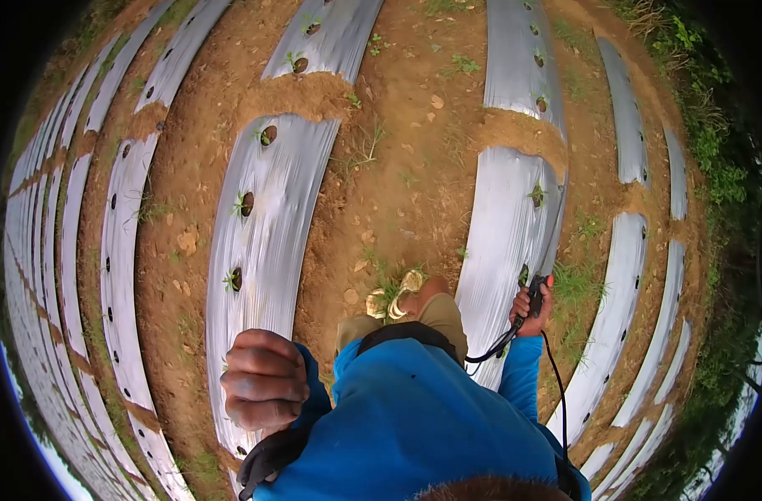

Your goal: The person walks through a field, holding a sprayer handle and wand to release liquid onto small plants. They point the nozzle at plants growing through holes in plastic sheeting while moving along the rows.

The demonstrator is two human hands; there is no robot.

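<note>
Here, chunky handle [535,294] in right grip [537,321]

Row covers [268,209]: were thin plastic, glossy, finely wrinkled.
Soil [398,167]: looked rough, matt.
Blue shirt [431,409]: was smooth, matt cloth.
Trousers [444,321]: were matt cloth.

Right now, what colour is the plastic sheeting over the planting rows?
The plastic sheeting is silvery grey; the head view shows it best.
</note>
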